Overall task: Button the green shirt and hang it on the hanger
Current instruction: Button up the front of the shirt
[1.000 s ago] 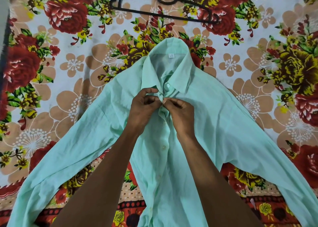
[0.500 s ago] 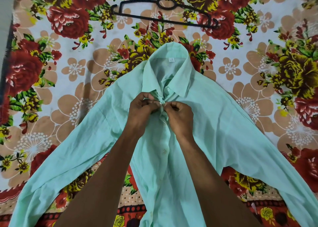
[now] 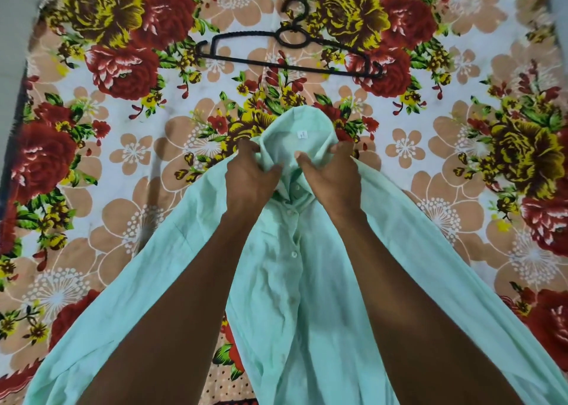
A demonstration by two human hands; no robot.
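A black plastic hanger (image 3: 289, 53) lies flat on the floral bedsheet (image 3: 129, 165), well apart from the shirt and beyond its collar, hook pointing away from the person. Nothing lies between hanger and collar except the sheet's printed roses and beige blossoms. The pale green shirt (image 3: 285, 297) is spread front-up across the sheet, sleeves stretched out to both sides; both forearms cross over its lower front and hide part of the placket. Several white buttons (image 3: 294, 254) show down the middle, and the front panels meet there. The left hand (image 3: 247, 179) grips the collar (image 3: 295, 137) on its left side, fingers curled into the cloth. The right hand (image 3: 333, 179) holds the collar's right side, thumb inside the neck opening and fingers around the outer edge. A small white label (image 3: 302, 134) sits inside the back of the collar; its print is too small to read.
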